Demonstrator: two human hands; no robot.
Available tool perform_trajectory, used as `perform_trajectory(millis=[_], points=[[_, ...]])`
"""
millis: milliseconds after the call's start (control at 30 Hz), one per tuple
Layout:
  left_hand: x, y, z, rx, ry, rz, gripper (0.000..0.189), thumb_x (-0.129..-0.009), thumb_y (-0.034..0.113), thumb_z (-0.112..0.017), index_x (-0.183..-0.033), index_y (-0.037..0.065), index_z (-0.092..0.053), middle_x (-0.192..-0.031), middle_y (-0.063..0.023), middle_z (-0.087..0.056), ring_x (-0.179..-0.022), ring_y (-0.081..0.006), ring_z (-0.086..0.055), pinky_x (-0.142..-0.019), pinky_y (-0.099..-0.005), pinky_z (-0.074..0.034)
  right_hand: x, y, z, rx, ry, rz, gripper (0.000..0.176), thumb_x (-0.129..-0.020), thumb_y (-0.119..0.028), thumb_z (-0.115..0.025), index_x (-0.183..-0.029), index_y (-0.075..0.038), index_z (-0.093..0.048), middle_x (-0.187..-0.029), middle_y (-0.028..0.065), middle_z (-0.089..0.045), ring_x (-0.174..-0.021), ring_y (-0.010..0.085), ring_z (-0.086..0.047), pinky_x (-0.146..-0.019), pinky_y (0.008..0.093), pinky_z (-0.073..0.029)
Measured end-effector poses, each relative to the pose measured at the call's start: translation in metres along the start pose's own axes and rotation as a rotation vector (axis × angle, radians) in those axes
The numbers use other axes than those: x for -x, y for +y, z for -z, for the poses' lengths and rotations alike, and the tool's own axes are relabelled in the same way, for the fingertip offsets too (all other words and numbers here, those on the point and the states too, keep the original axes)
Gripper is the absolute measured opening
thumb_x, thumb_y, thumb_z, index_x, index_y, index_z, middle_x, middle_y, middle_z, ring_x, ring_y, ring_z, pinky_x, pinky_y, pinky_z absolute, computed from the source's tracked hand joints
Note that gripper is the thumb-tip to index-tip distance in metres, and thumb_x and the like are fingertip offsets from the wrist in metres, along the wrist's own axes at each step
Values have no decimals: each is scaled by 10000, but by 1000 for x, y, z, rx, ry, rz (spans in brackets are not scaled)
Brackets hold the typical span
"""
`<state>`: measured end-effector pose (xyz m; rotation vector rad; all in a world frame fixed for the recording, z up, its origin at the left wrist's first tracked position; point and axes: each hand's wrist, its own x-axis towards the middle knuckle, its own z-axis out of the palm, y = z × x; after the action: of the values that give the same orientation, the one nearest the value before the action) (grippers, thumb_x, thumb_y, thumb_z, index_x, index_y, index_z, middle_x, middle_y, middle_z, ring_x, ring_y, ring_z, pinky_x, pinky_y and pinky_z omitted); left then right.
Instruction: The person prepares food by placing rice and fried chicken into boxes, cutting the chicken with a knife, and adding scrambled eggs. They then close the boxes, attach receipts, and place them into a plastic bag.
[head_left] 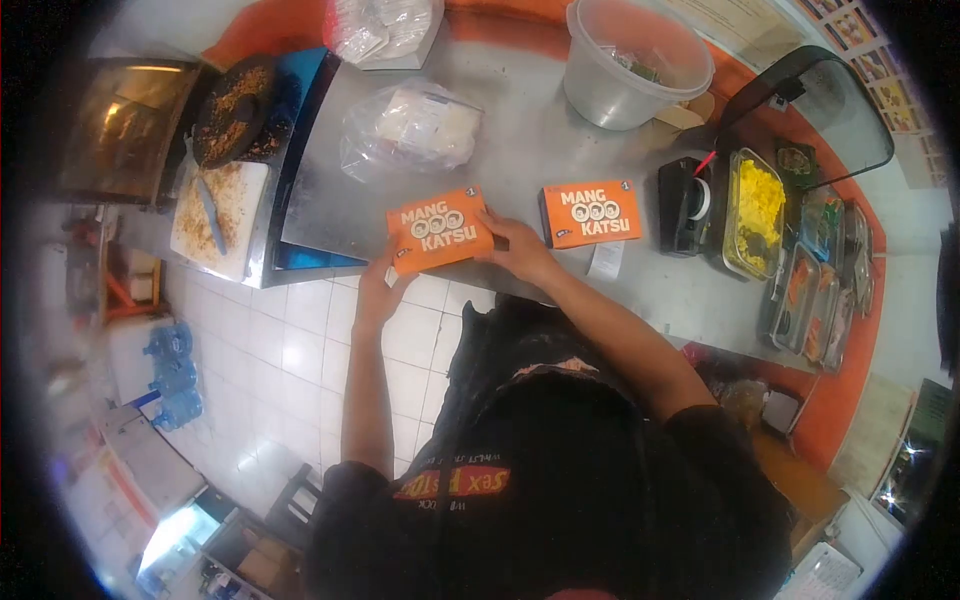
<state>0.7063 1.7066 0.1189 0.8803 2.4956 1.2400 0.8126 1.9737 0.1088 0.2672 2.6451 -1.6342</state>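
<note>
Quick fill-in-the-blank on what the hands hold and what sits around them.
The left hand and right hand hold one box coloured ____.
The lower large word on the other box is ____.
The knife lies on a ____ cutting board.
The food nearest the black device is coloured ____.

Missing: orange; KATSU; white; yellow.

Shirt: I see a black top (pixel 600 500), short-sleeved, loose and creased.
Sleeves: left sleeve (pixel 352 490) and right sleeve (pixel 705 435) both plain black, bare forearms beyond.
Chest print: a red and yellow band (pixel 453 482), lettering partly legible to me as "SEX", small pale letters on its near and far sides.
Far edge: dark, folded cloth (pixel 482 325); beside it, a pale irregular patch (pixel 555 367), too blurred for me to identify.
</note>
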Motion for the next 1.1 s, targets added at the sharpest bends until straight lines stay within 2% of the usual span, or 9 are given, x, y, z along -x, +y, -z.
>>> perform_trajectory(millis=[133, 367, 433, 533, 700, 733, 933, 1067, 1100], points=[[-2, 3, -6, 37, 68, 61, 563, -762, 113, -716, -1293, 46, -538, -1243, -172, -588, -1078, -279, -581, -954, -360, -423, -3, -7, 1, -37, -3, -161, 684, -705, -241, -785, -1331, -188, -514, -1406, 156, -437, -1162, 303, -503, -1009, 359, -391], [11, -22, -16, 174, 58, 172, 335, -756, 63, -731, -1086, 29, -684, -1290, -176, -556, -1235, -272, -492, -1028, -376, -365, -8, 18, 8, 217, -37, 109, 501, -748, -309, -732, -1228, -224, -615, -1403, 84, -456, -1103, 330, -506, -971, 392, -412], [19, -41, -22, 56, 72, -87, 528, -667, 102, -804, -1173, 146, -658, -1373, -169, -480, -1167, -284, -519, -963, -352, -416, -4, 18, 8, 208, -116, 101, 470, -771, -359, -705, -1212, -214, -629, -1416, 66, -444, -1121, 357, -493, -982, 413, -412], [18, -6, -13, -243, 170, -242, 516, -610, 152, -834, -1104, 161, -685, -1446, -166, -383, -1224, -329, -464, -987, -400, -400, 6, 12, -6, 184, 30, 62, 402, -785, -366, -689, -1154, -207, -668, -1395, 64, -471, -1087, 339, -516, -970, 398, -419], [-24, 23, -7, -237, 38, -310, 421, -575, 188, -848, -918, 62, -639, -1451, -159, -375, -1281, -384, -390, -1014, -459, -358, 1, 10, -7, 159, 183, 96, 269, -772, -330, -690, -976, -160, -732, -1071, 99, -669, -865, 308, -604, -817, 392, -460], [-33, 28, -9, -173, -40, -299, 372, -587, 190, -848, -815, 31, -601, -1447, -165, -380, -1307, -391, -358, -1036, -480, -326, 1, 7, -6, 158, 185, 97, 269, -772, -330, -690, -976, -160, -732, -1071, 99, -669, -865, 308, -604, -817, 392, -460], [-56, 26, -8, -214, -190, -394, 405, -563, 262, -851, -709, 39, -547, -1447, -163, -383, -1340, -433, -273, -1063, -542, -216, -1, 4, -8, 241, 262, 159, 231, -748, -301, -688, -895, -129, -733, -990, 91, -686, -775, 295, -616, -744, 403, -455], [-52, 32, -17, -328, -161, -416, 428, -537, 248, -841, -751, 50, -528, -1402, -162, -412, -1300, -442, -314, -1046, -560, -211, 4, 4, -11, 225, 287, 197, 254, -761, -303, -666, -942, -135, -724, -981, 92, -686, -808, 303, -622, -794, 419, -463], [-51, 32, -26, -359, -99, -373, 477, -576, 266, -824, -911, 59, -556, -1433, -172, -373, -1312, -439, -298, -1057, -561, -198, 5, 0, -9, 281, 317, 218, 261, -765, -298, -662, -963, -138, -719, -990, 97, -683, -819, 309, -623, -815, 427, -466]])
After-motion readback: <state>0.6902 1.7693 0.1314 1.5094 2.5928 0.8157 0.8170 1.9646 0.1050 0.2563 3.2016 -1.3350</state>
